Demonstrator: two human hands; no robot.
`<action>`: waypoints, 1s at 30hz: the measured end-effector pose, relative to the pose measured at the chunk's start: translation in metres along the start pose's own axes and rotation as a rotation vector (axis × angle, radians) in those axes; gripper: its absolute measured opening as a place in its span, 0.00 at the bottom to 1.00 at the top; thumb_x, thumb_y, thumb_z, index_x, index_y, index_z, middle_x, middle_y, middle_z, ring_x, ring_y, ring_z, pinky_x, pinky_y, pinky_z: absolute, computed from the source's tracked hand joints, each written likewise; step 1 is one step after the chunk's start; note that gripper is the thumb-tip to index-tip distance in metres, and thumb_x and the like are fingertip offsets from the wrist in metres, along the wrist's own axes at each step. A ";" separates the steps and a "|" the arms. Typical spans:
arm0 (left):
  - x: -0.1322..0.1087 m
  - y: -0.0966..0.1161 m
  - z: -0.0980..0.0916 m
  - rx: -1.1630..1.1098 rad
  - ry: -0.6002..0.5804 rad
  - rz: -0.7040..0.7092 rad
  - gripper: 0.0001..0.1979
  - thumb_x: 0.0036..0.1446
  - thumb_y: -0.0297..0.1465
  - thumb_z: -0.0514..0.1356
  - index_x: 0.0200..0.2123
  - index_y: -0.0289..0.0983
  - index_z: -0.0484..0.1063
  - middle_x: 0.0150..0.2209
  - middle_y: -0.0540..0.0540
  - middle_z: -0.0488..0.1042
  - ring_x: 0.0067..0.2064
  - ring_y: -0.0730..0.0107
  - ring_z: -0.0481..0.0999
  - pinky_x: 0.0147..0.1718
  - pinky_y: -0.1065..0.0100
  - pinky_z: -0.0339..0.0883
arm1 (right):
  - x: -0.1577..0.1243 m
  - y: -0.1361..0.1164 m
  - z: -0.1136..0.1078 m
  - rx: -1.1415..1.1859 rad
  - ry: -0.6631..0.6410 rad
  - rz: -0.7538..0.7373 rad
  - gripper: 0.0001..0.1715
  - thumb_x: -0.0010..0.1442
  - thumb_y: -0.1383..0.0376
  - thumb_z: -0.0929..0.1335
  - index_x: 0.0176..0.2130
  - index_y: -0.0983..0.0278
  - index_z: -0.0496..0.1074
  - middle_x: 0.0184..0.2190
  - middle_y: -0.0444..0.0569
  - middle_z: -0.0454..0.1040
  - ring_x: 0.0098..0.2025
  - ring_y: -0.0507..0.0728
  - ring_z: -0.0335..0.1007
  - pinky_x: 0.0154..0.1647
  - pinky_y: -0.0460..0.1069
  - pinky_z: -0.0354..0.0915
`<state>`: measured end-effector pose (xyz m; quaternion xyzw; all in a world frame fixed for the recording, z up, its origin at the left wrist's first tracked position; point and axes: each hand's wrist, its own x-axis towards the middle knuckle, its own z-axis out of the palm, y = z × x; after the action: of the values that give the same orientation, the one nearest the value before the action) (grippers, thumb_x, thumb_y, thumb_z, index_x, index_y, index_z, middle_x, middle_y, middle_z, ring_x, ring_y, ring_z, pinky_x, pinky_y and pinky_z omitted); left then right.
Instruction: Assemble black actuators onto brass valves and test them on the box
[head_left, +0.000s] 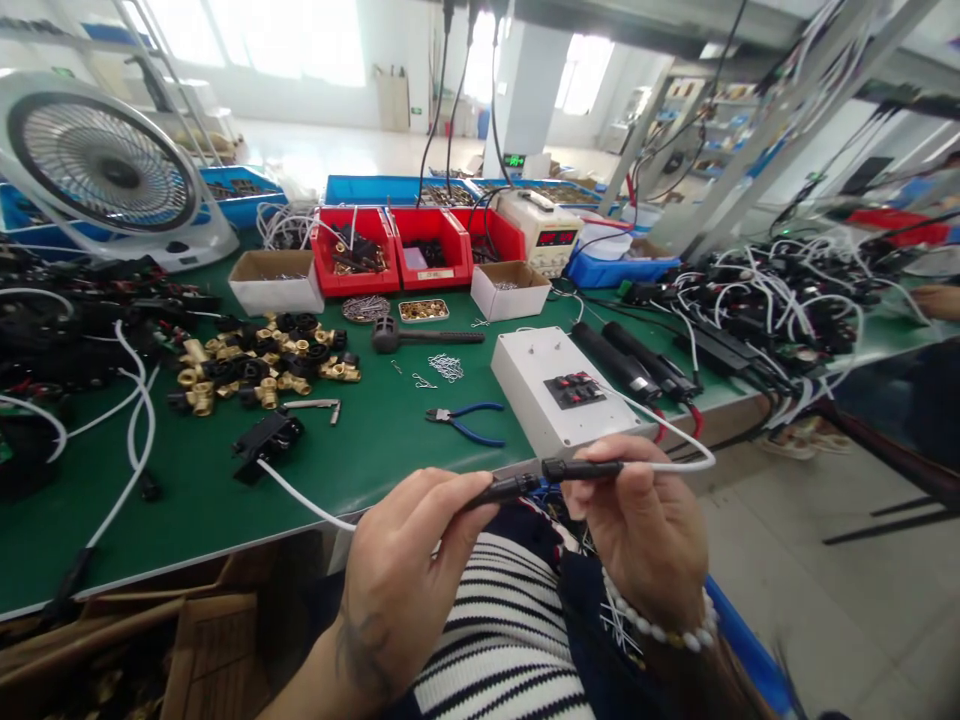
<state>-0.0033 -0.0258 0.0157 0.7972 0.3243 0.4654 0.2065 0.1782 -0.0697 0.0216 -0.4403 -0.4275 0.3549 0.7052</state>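
Holding two black plugs tip to tip just above the near worktop edge: left plug in the left hand, grip closed around it, fingers curled over its rear; right plug in the right hand, grip pinched on it between thumb and fingers. The tips sit very close; whether they touch cannot be told.

- White cable: runs from the left hand back across the worktop to a black block.
- Second white cable: loops from the right plug up over the white box, which carries red and black switches.
- Bead bracelet: on the right wrist.
- Blue pliers: flat on the worktop, left of the white box.
- Brass fittings: heap mixed with black parts, further left.
- Black mallet: behind the pliers.
- Cardboard boxes: two, either side of the red bins.
- Power supply: red digits lit, behind the bins.
- Fan: far left, upright.
- Wire bundle: black and white, far right.
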 end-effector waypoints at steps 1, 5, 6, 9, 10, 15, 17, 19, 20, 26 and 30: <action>0.000 0.000 0.000 -0.004 -0.003 -0.005 0.06 0.63 0.28 0.59 0.43 0.40 0.73 0.34 0.49 0.78 0.35 0.71 0.78 0.36 0.72 0.73 | 0.000 -0.002 0.002 0.000 0.017 0.002 0.14 0.62 0.52 0.69 0.37 0.60 0.74 0.22 0.44 0.73 0.23 0.52 0.68 0.23 0.47 0.65; 0.001 0.001 -0.003 -0.016 -0.012 -0.014 0.06 0.63 0.28 0.58 0.42 0.40 0.73 0.33 0.49 0.78 0.33 0.70 0.78 0.34 0.72 0.74 | 0.000 -0.002 0.005 -0.028 -0.017 0.020 0.15 0.62 0.52 0.68 0.36 0.60 0.74 0.21 0.43 0.72 0.21 0.52 0.67 0.21 0.46 0.64; 0.002 0.001 -0.004 -0.020 -0.012 -0.018 0.05 0.63 0.29 0.58 0.42 0.40 0.74 0.32 0.49 0.78 0.33 0.71 0.78 0.34 0.72 0.74 | 0.001 -0.002 0.004 -0.034 -0.033 0.026 0.15 0.63 0.52 0.68 0.36 0.60 0.73 0.21 0.43 0.72 0.21 0.52 0.67 0.21 0.46 0.64; 0.002 0.001 -0.005 -0.032 -0.024 -0.031 0.05 0.64 0.30 0.58 0.41 0.41 0.74 0.32 0.50 0.78 0.32 0.72 0.78 0.33 0.73 0.74 | 0.003 -0.002 0.001 -0.041 -0.068 0.043 0.16 0.62 0.51 0.69 0.37 0.61 0.74 0.22 0.44 0.73 0.22 0.52 0.67 0.21 0.46 0.63; 0.002 0.001 -0.005 -0.035 -0.032 -0.032 0.05 0.64 0.30 0.58 0.41 0.41 0.74 0.32 0.51 0.78 0.32 0.73 0.78 0.34 0.74 0.73 | 0.004 -0.003 -0.001 -0.038 -0.083 0.049 0.16 0.62 0.51 0.69 0.36 0.61 0.74 0.22 0.44 0.73 0.22 0.52 0.67 0.21 0.46 0.63; 0.003 -0.001 -0.005 0.004 -0.043 0.031 0.06 0.64 0.29 0.59 0.43 0.41 0.73 0.34 0.51 0.79 0.34 0.74 0.78 0.35 0.74 0.73 | 0.006 -0.006 -0.006 -0.013 -0.138 0.083 0.13 0.63 0.55 0.69 0.37 0.62 0.76 0.21 0.42 0.73 0.21 0.50 0.67 0.21 0.45 0.61; 0.004 -0.002 -0.005 0.043 -0.032 0.061 0.07 0.64 0.29 0.58 0.44 0.41 0.73 0.34 0.50 0.80 0.34 0.72 0.79 0.34 0.72 0.73 | 0.005 -0.006 -0.006 -0.011 -0.146 0.088 0.11 0.64 0.57 0.69 0.38 0.61 0.76 0.21 0.42 0.73 0.21 0.49 0.68 0.22 0.44 0.61; 0.004 -0.004 -0.006 0.071 -0.024 0.071 0.07 0.64 0.29 0.58 0.44 0.41 0.73 0.34 0.49 0.80 0.33 0.70 0.79 0.33 0.70 0.74 | 0.004 -0.003 -0.005 -0.020 -0.148 0.080 0.10 0.64 0.57 0.69 0.39 0.61 0.76 0.22 0.42 0.74 0.22 0.50 0.68 0.22 0.44 0.62; 0.005 -0.004 -0.006 0.081 -0.025 0.073 0.07 0.64 0.29 0.58 0.44 0.41 0.73 0.34 0.49 0.80 0.33 0.69 0.79 0.33 0.69 0.74 | 0.004 -0.002 -0.004 -0.026 -0.149 0.075 0.10 0.64 0.57 0.69 0.39 0.61 0.76 0.22 0.42 0.74 0.22 0.50 0.69 0.22 0.44 0.63; 0.003 -0.010 -0.002 0.043 -0.224 0.027 0.07 0.66 0.33 0.56 0.40 0.39 0.74 0.31 0.49 0.78 0.32 0.70 0.77 0.30 0.70 0.71 | 0.006 0.015 -0.017 -0.151 -0.228 0.252 0.18 0.65 0.52 0.66 0.39 0.63 0.74 0.24 0.44 0.74 0.24 0.50 0.69 0.26 0.45 0.65; 0.002 -0.048 -0.018 0.244 -0.109 -0.230 0.20 0.67 0.45 0.49 0.46 0.40 0.74 0.43 0.45 0.78 0.45 0.65 0.77 0.47 0.66 0.71 | 0.007 0.026 -0.049 -0.578 -0.561 0.573 0.34 0.63 0.41 0.60 0.31 0.67 0.74 0.25 0.50 0.75 0.25 0.54 0.69 0.27 0.49 0.66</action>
<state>-0.0342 0.0096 -0.0045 0.7980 0.4559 0.3518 0.1776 0.2224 -0.0700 -0.0129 -0.6052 -0.5438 0.5062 0.2859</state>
